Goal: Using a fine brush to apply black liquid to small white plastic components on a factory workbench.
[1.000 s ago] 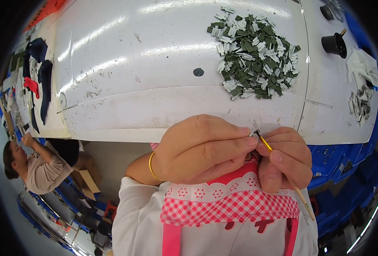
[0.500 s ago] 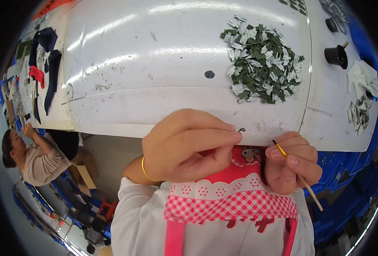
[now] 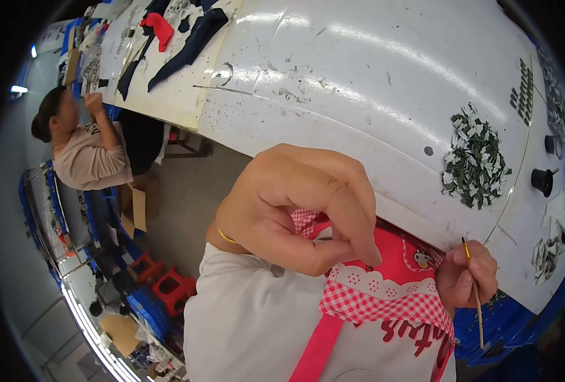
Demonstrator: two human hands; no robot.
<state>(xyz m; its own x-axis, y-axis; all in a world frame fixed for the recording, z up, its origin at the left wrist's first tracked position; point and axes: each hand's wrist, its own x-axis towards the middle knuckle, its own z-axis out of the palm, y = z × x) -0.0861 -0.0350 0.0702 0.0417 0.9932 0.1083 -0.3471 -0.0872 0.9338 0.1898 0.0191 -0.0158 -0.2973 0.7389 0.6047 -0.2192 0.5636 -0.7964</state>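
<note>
My left hand (image 3: pixel 295 210) is raised close to the camera, above my red checked apron (image 3: pixel 384 293). Its fingers are curled and the thumb is pressed to the fingertips; I see nothing between them. A thin gold bangle circles that wrist. My right hand (image 3: pixel 464 280) sits low at the right by the edge of the white table (image 3: pixel 333 83), pinching a thin yellow-handled brush (image 3: pixel 477 305) with its tip up. A pile of small green and white pieces (image 3: pixel 475 162) lies on the table beyond both hands.
A small black cup (image 3: pixel 542 181) stands right of the pile, with more loose pieces (image 3: pixel 540 258) near the right edge. Dark and red cloth pieces (image 3: pixel 187 38) lie at the table's far left. A seated co-worker (image 3: pixel 85 153) works there. Blue crates sit below.
My hands have parted: the right hand with the brush dropped away to the lower right. The left hand came nearer the camera, and the view swung left and tilted.
</note>
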